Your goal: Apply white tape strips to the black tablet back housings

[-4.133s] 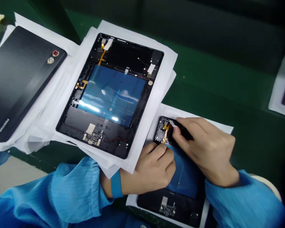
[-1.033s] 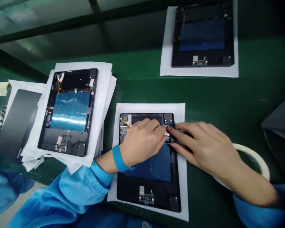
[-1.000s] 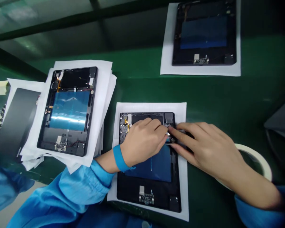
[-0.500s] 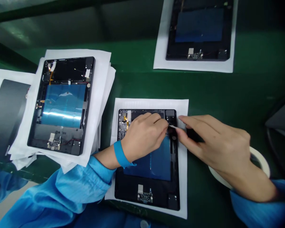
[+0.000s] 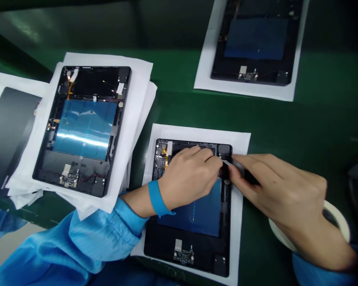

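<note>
An opened tablet (image 5: 158, 246) lies face down on white sheets in front of me, with a blue-wrapped battery (image 5: 193, 216) and a small circuit board (image 5: 183, 254) showing inside. My left hand (image 5: 193, 172), wearing a blue wristband (image 5: 158, 198), is closed over the tablet's upper part, its fingertips hidden. A small white strip (image 5: 226, 162) reaches from those fingertips to my right hand (image 5: 283, 194). The right thumb and forefinger pinch its other end by the upper right corner of the tablet, near the black corner module (image 5: 224, 149).
A second opened tablet (image 5: 83, 131) rests on stacked white sheets (image 5: 139, 95) at left. A third opened tablet (image 5: 253, 43) is at the back right. A dark panel (image 5: 10, 139) lies far left. A cream ring-shaped roll (image 5: 337, 214) sits partly behind my right wrist.
The view has shifted slightly, moving the near tablet and both hands right in the picture. My right thumb and forefinger have come closer together at the white strip.
</note>
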A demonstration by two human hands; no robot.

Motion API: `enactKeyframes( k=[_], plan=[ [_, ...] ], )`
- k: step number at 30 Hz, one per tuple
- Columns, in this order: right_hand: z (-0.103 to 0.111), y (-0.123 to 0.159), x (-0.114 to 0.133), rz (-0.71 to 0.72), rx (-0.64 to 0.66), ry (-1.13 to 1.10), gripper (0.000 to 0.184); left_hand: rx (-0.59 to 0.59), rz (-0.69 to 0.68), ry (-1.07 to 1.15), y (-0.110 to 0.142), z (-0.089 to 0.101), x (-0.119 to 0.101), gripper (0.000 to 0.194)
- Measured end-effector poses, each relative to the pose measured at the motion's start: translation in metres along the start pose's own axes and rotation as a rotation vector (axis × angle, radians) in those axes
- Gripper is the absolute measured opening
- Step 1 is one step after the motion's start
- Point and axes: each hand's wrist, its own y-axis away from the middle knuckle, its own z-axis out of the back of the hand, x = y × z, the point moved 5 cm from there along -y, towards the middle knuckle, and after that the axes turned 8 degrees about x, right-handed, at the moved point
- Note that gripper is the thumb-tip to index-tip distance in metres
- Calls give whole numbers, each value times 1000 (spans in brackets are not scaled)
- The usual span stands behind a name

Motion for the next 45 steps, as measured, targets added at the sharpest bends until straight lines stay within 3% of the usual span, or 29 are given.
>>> enactKeyframes(
  k=[22, 30, 34, 40, 43, 45],
  plan=[
    [-2, -3, 5, 10, 1, 4, 18, -8, 15, -26, 0, 1, -1, 22],
    [-5, -6, 4, 34, 59, -145, 2, 14, 11, -40, 2, 1, -1, 21],
    [-2, -6, 10, 66, 103, -126, 8, 22, 14, -26, 3, 1, -2, 20],
    [4, 2, 31, 133, 231, 122, 23, 56, 26, -20, 1, 0, 0, 21],
    [6, 10, 27, 69, 259, 1, 29, 21, 10, -64, 14, 12, -10, 17],
    [10, 11, 19, 30, 236, -96, 31, -20, -71, -124, 35, 23, -29, 17]
  ],
)
